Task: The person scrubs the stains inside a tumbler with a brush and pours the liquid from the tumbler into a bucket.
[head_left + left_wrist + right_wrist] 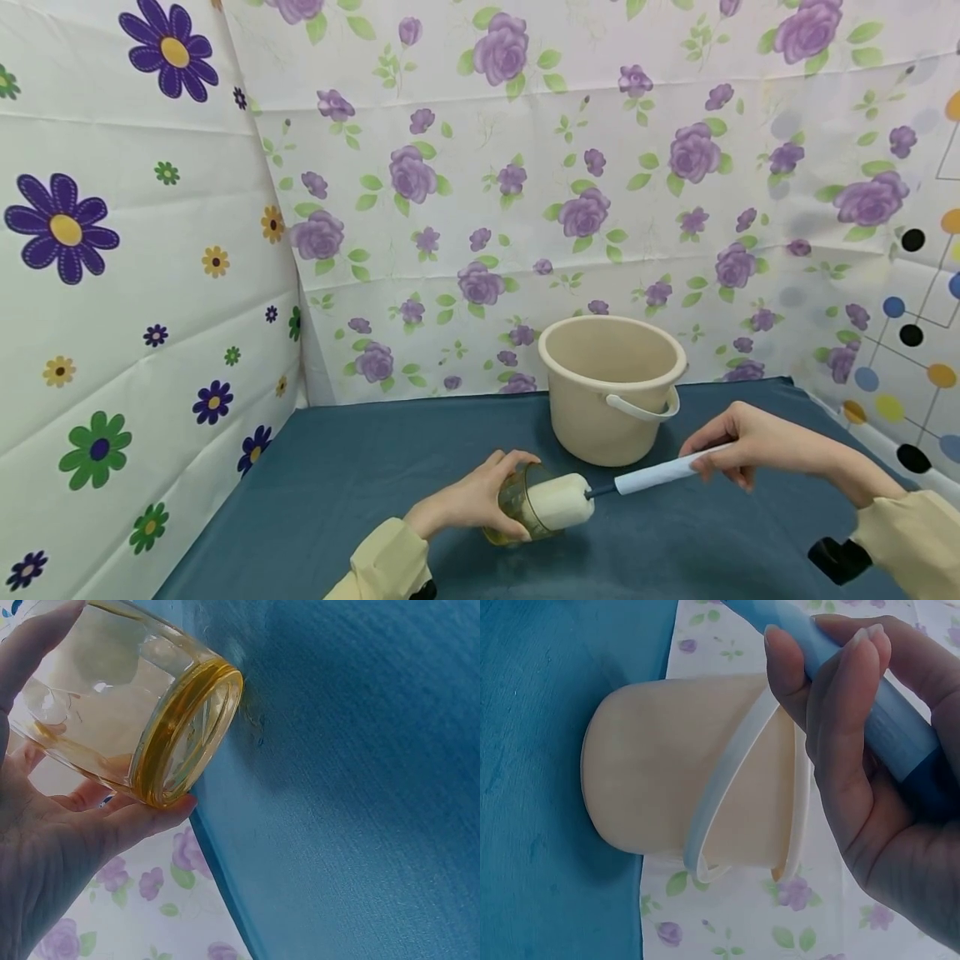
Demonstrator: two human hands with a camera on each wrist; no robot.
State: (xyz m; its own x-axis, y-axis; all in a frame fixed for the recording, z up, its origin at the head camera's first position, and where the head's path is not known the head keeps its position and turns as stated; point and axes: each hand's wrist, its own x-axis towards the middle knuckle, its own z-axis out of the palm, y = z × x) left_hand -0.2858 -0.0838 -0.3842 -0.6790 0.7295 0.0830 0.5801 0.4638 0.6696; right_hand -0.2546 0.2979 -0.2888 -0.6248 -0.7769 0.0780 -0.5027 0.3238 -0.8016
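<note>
My left hand (480,498) grips an amber-tinted glass cup (161,705), which tilts with its mouth toward the right in the head view. Partly inside that mouth sits the white sponge head (564,502) of a cup brush. A dark stem joins it to a pale blue handle (654,475). My right hand (738,443) holds the handle between thumb and curled fingers. The right wrist view shows the same handle (900,724), with a dark blue end by the palm. How deep the sponge reaches in the cup is hard to tell.
A cream bucket (611,417) with a lowered white handle (641,408) stands behind the hands, right of centre. Dark blue cloth (375,467) covers the table. Flower-patterned sheets (450,208) hang behind and to the left; a dotted sheet hangs at right.
</note>
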